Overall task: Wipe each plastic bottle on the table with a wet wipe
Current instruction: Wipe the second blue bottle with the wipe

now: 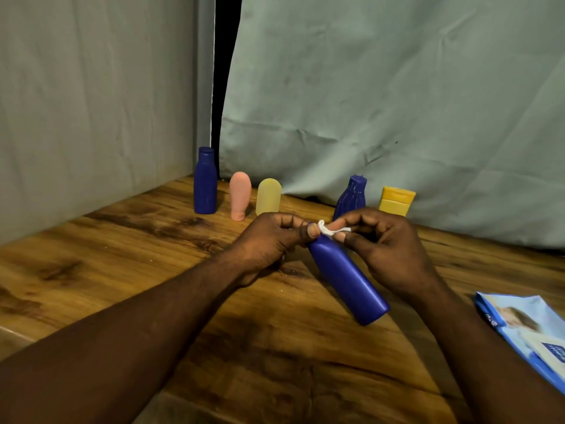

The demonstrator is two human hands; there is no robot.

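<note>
A blue plastic bottle (347, 278) is tilted above the wooden table (122, 255), its base toward me and its top end away. My left hand (272, 240) grips the bottle's top end, thumb on its side. My right hand (385, 243) pinches a small crumpled white wet wipe (325, 228) against the bottle's top. Along the back of the table stand a tall blue bottle (205, 182), a pink bottle (240, 195), a pale yellow bottle (268, 196), a ribbed blue bottle (351, 195) and a yellow bottle (396, 200).
A light blue wet wipe packet (526, 328) lies at the table's right edge near my right forearm. Grey-green cloth (367, 102) hangs behind and to the left of the table, with a dark gap at the corner.
</note>
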